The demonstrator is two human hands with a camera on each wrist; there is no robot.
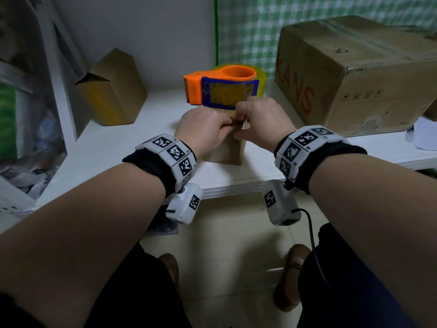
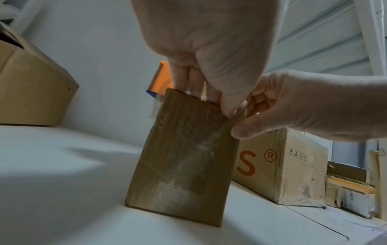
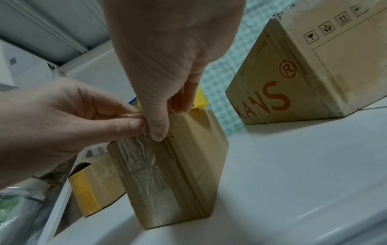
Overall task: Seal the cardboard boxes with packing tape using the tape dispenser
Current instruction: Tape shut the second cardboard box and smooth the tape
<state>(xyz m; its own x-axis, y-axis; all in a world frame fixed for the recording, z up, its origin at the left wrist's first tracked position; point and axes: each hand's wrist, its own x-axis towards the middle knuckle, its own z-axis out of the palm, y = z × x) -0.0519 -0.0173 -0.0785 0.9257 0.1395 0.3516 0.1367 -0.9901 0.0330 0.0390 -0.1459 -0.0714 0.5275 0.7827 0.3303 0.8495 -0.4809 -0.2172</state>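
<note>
The large brown cardboard box at the right back of the white worktop carries red letters "KANS" with a registered sign, and small black handling symbols on its side. The small upright brown cardboard box, partly covered with clear tape, stands near the front edge of the worktop, in the middle. Just behind it stands the orange and blue tape dispenser with a yellowish tape roll. A third brown box with a torn open top and yellow tape stands at the left back, near the left edge. Bare worktop lies between the small box and the large box.

Both hands meet over the top of the small box. The left hand has curled fingers and pinches the top edge of the box. The right hand also curls its fingers, and its thumb presses down on the front face while it grips the top.
</note>
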